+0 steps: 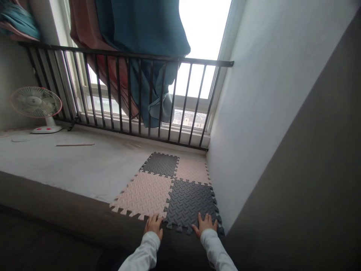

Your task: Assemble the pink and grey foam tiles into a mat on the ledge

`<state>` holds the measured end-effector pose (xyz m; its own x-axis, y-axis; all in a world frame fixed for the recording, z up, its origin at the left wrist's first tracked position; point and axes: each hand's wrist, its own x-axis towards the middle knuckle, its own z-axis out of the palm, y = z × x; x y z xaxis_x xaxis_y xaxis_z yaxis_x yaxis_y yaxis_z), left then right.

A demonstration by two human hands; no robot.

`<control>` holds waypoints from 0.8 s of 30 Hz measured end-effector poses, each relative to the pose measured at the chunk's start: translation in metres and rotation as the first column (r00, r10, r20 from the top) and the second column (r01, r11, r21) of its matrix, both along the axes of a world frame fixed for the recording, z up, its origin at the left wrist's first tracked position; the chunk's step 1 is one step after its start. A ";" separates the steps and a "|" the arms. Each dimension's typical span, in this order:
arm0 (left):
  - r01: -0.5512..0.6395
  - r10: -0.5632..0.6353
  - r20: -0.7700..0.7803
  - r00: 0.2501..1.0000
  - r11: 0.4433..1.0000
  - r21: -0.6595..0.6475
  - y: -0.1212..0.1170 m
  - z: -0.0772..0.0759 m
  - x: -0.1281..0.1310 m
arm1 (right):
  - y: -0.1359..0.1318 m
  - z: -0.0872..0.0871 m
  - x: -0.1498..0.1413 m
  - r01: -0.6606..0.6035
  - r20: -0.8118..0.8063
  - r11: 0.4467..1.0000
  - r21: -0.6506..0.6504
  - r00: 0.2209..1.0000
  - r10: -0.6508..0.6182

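Note:
Several interlocking foam mat tiles lie joined on a raised window ledge: a pink tile (145, 195) and a dark grey tile (188, 203) in front, a dark grey tile (160, 164) and a pink tile (193, 171) behind. My left hand (153, 225) rests at the front edge where the pink and grey tiles meet, its fingers curled over the edge. Over on the near edge of the front grey tile, my right hand (205, 224) lies flat with fingers spread. Both arms wear white sleeves.
A black metal railing (135, 94) runs along the window behind the ledge. Teal and reddish curtains (146, 45) hang over it. A small pink fan (36, 107) stands at the far left, with a thin stick (75, 144) nearby. A white wall (254, 131) borders the mat's right side.

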<state>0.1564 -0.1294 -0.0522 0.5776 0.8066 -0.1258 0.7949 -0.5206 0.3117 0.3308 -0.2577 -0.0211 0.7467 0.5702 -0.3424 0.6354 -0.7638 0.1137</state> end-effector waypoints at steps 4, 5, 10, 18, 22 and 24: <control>-0.036 0.035 -0.034 0.999 0.999 -0.025 0.003 0.009 -0.013 | -0.001 0.000 0.001 -0.032 0.017 0.999 0.009 0.999 0.032; -0.039 0.038 -0.035 0.999 0.999 -0.037 0.004 0.009 -0.014 | -0.002 0.001 0.002 -0.039 0.015 0.999 0.002 0.999 0.039; -0.019 0.022 0.036 0.999 0.996 -0.084 0.002 -0.003 -0.011 | 0.000 0.007 0.003 -0.050 0.026 0.999 -0.016 0.998 0.050; -0.047 0.062 0.196 0.979 0.996 -0.081 0.010 -0.016 -0.002 | 0.003 0.001 0.010 -0.009 -0.072 1.000 0.029 0.997 0.011; -0.082 0.095 0.247 0.964 0.995 -0.060 0.012 -0.018 0.000 | 0.006 0.003 0.015 -0.007 -0.104 1.000 0.002 0.995 0.008; -0.095 0.104 0.263 0.959 0.994 -0.045 0.012 -0.017 0.000 | 0.007 0.007 0.018 -0.006 -0.106 1.000 -0.001 0.994 0.005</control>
<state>0.1565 -0.1178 -0.0697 0.5106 0.8598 -0.0053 0.7289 -0.4296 0.5331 0.3484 -0.2510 -0.0141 0.7029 0.5736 -0.4205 0.6482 -0.7601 0.0466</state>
